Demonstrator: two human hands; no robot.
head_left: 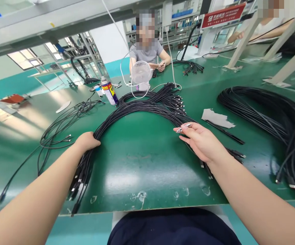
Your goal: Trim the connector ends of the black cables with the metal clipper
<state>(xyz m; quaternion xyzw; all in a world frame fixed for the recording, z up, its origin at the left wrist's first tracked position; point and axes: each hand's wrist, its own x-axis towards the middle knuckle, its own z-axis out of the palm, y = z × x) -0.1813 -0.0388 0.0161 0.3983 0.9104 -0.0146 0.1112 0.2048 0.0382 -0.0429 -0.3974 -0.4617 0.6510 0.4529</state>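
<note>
A thick bundle of black cables point(137, 108) arches across the table in front of me, with metal-tipped plugs at its ends. My left hand point(87, 140) is closed round the bundle's left side; its thumb shows, and most fingers are hidden. Beside the bundle's right side, my right hand point(197, 137) pinches a small shiny metal piece point(183, 128) between thumb and fingers. Its exact kind is too small to make out. Cable ends with plugs point(235, 154) lie partly behind my right hand and wrist.
Loose black cables point(61, 126) lie left, and a large coil point(264, 102) lies right. A spray can point(109, 91) and white fan point(141, 73) stand beyond the bundle. White scrap point(217, 118) lies by a black strip point(225, 132). A person point(147, 51) sits opposite.
</note>
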